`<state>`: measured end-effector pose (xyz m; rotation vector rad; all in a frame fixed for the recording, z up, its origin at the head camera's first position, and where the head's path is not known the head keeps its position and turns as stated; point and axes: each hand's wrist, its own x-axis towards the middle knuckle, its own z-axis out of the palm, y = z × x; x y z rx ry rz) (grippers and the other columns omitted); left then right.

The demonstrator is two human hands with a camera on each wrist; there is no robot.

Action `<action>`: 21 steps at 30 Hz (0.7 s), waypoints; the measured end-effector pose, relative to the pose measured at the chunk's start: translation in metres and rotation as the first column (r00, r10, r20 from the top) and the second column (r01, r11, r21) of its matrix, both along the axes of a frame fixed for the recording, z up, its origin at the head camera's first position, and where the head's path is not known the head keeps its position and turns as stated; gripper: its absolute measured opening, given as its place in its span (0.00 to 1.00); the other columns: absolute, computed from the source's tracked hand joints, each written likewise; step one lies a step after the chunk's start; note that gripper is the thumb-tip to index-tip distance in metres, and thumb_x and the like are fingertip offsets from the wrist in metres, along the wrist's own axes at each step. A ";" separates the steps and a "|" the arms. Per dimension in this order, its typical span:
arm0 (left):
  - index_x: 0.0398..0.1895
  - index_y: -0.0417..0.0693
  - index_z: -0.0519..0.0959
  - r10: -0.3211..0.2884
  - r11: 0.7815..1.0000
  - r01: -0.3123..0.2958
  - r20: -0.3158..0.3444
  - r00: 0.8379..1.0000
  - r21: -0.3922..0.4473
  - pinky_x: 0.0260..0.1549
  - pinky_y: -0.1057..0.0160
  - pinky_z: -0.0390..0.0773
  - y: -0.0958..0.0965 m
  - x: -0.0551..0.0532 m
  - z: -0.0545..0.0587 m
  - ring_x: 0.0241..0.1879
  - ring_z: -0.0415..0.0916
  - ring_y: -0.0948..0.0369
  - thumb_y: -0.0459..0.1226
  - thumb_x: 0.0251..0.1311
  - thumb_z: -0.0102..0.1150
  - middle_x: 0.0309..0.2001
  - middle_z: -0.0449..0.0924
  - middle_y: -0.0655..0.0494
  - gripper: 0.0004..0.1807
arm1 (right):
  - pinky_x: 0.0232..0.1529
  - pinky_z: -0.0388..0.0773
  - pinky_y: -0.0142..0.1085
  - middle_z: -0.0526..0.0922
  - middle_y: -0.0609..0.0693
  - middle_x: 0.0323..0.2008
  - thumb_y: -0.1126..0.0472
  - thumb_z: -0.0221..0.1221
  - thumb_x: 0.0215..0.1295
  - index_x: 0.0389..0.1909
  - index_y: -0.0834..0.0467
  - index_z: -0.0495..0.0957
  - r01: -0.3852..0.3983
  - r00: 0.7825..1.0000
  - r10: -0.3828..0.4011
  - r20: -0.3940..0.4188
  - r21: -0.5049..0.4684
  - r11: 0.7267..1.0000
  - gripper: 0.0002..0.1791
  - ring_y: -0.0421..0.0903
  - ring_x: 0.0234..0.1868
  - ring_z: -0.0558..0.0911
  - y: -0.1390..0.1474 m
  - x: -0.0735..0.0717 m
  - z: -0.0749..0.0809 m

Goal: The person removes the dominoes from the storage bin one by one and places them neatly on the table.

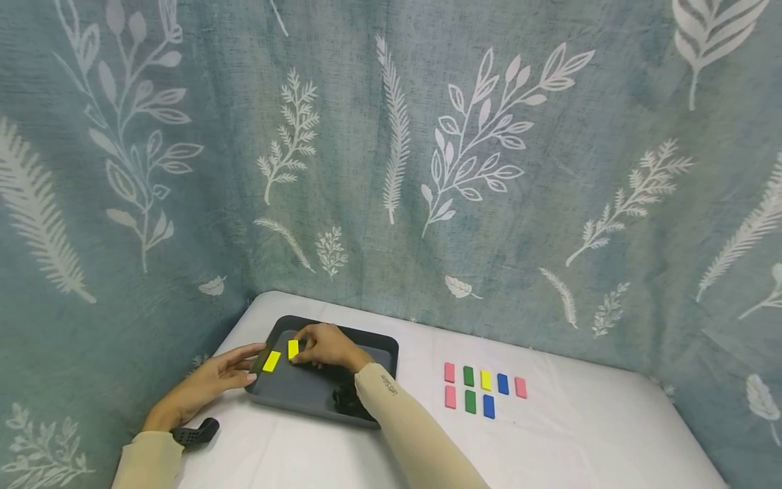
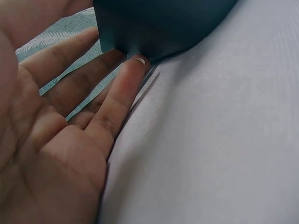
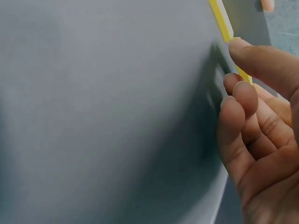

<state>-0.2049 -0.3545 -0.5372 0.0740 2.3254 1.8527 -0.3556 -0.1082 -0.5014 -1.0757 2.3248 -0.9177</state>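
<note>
In the head view a dark grey tray [image 1: 305,401] lies on the white table at the left. My right hand [image 1: 330,345] reaches into it and pinches a yellow rectangular block [image 1: 293,349] between thumb and fingers. Another yellow block [image 1: 271,361] lies flat on the tray floor near the left wall. My left hand [image 1: 222,373] is at the tray's left side, with fingers fairly straight. Up close in the left wrist view, its fingertips [image 2: 135,65] touch the tray's outer wall [image 2: 159,28]. The right wrist view shows the pinched block's yellow edge [image 3: 244,76] beside the thumb.
To the right of the tray, several flat blocks stand in two rows on the white cloth [image 1: 586,435]: pink [image 1: 449,372], green [image 1: 468,376], yellow [image 1: 485,380] and blue [image 1: 503,384]. A patterned curtain [image 1: 366,258] hangs behind and at both sides.
</note>
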 end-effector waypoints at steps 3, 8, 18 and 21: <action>0.80 0.51 0.61 0.007 1.000 -0.006 0.010 1.000 -0.003 0.69 0.32 0.60 0.000 0.000 0.000 0.74 0.57 0.40 0.45 0.69 0.66 0.78 0.57 0.44 0.40 | 0.25 0.82 0.33 0.86 0.41 0.25 0.56 0.72 0.64 0.62 0.57 0.79 -0.003 1.000 0.003 -0.011 -0.010 1.000 0.26 0.43 0.22 0.83 0.007 0.000 0.003; 0.80 0.50 0.61 0.010 1.000 -0.010 0.000 1.000 -0.027 0.67 0.32 0.61 0.000 0.001 0.001 0.74 0.58 0.39 0.45 0.69 0.65 0.78 0.57 0.44 0.40 | 0.26 0.82 0.32 0.86 0.42 0.26 0.56 0.71 0.65 0.63 0.57 0.79 -0.014 0.999 0.014 -0.038 -0.010 1.000 0.26 0.42 0.22 0.84 0.019 0.001 0.013; 0.80 0.47 0.59 0.005 1.000 -0.006 -0.019 1.000 -0.030 0.69 0.34 0.61 0.000 0.000 -0.001 0.74 0.58 0.38 0.45 0.69 0.66 0.79 0.55 0.41 0.42 | 0.26 0.82 0.33 0.86 0.40 0.28 0.57 0.70 0.66 0.66 0.58 0.77 0.009 0.998 -0.010 -0.055 -0.018 1.000 0.28 0.48 0.26 0.85 0.047 0.006 0.033; 0.80 0.47 0.59 0.000 1.000 -0.001 -0.027 1.000 -0.028 0.69 0.35 0.62 0.002 0.000 -0.001 0.74 0.58 0.39 0.45 0.69 0.66 0.79 0.55 0.42 0.41 | 0.26 0.83 0.34 0.87 0.40 0.30 0.58 0.71 0.66 0.66 0.59 0.77 0.027 0.998 -0.029 -0.057 -0.025 0.999 0.29 0.51 0.28 0.86 0.056 0.008 0.036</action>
